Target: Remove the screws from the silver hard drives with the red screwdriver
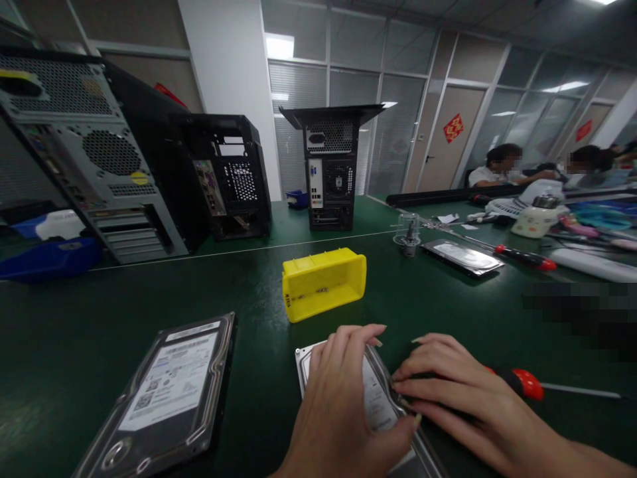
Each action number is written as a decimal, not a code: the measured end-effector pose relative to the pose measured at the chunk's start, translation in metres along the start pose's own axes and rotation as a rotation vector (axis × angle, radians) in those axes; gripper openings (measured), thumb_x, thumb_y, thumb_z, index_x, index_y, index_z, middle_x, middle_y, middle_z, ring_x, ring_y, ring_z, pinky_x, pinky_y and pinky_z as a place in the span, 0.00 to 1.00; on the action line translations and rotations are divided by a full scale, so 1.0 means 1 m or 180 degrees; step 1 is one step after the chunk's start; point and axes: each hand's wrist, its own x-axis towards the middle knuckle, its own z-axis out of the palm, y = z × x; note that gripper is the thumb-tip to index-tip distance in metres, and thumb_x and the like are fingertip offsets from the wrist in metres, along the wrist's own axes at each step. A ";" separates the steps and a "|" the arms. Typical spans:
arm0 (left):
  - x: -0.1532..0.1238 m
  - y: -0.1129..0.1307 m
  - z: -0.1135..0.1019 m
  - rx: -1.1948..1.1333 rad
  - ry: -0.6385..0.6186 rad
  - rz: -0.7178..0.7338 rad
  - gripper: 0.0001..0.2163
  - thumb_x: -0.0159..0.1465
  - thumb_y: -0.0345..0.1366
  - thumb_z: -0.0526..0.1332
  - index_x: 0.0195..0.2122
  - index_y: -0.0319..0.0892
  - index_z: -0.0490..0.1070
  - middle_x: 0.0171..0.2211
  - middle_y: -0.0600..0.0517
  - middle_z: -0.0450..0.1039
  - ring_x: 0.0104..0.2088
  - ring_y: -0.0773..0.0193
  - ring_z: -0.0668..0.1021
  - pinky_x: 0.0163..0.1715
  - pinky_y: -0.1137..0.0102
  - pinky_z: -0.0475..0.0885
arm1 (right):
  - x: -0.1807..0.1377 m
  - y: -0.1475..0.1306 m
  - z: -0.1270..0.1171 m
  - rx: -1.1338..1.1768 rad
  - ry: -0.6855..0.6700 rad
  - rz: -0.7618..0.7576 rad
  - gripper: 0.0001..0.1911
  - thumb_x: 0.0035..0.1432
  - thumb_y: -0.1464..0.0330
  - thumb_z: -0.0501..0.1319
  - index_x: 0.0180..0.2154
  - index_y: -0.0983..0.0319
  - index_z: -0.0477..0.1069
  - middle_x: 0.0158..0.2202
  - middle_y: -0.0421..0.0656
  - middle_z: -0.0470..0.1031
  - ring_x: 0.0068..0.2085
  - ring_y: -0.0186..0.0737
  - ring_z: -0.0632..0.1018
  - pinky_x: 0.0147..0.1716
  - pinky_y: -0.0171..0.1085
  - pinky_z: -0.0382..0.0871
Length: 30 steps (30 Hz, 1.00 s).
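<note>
Near the table's front edge we log one hard drive (375, 398), label up, lying flat on the green table (448, 305). Our left hand (343, 405) lies spread over its top, fingers flat, pressing rather than clasping. Our right hand (448, 392) meets the drive's right edge with fingers curled in against it — whether they pinch anything we cannot tell. Just beyond that hand lies a red-handled screwdriver (527, 384), shaft pointing toward the right edge.

Left of centre, at the front edge: a second hard drive (164, 398), white label with barcodes and a QR code — print too small to read. Mid-table: a yellow bin (323, 282) tipped on its side, with a small dark marking we cannot read. Further right: a third hard drive (462, 257) and another red-handled screwdriver (522, 257). Toward the far edge: three computer cases (331, 172), rear panels facing us. On the back wall, red diamond signs (452, 127), characters unreadable.
</note>
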 end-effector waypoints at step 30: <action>0.003 0.000 -0.002 0.0297 -0.0197 0.0113 0.25 0.50 0.32 0.67 0.49 0.40 0.65 0.45 0.45 0.70 0.47 0.48 0.70 0.47 0.53 0.62 | 0.006 0.002 -0.002 0.0020 0.0340 -0.0306 0.14 0.59 0.75 0.57 0.47 0.59 0.66 0.41 0.40 0.73 0.44 0.32 0.72 0.58 0.40 0.45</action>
